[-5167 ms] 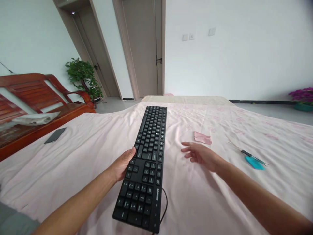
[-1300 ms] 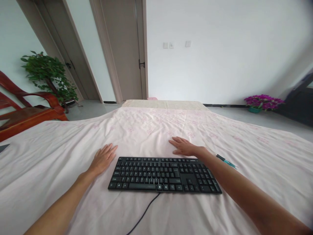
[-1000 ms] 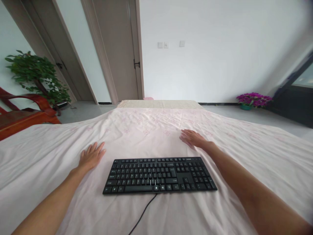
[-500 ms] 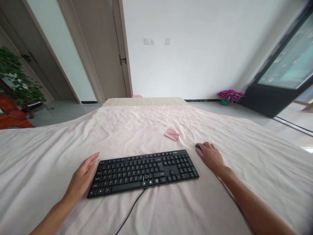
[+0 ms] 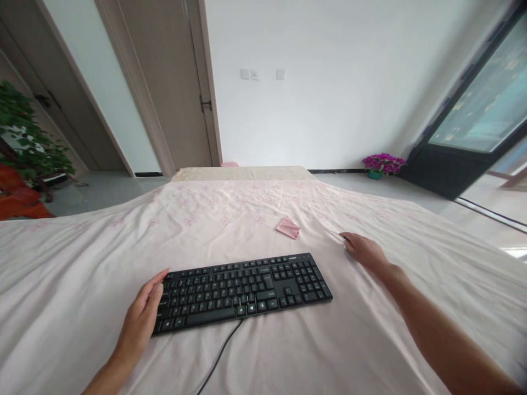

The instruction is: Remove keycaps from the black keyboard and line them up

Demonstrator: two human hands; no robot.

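Pink bedsheet [image 5: 288,351] bears a black keyboard [image 5: 242,288] and folded pink cloth [image 5: 287,227]. Our left hand [image 5: 142,318] rests flat-edged against the keyboard's left end, ungripping. Our right hand [image 5: 364,249] lies on the sheet; whether it grasps anything we cannot tell.

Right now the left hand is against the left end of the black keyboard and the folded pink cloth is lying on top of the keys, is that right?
Not quite. In the head view the left hand is at the left end of the keyboard, but the pink cloth is not on the keys. It lies on the sheet beyond the keyboard, apart from it.
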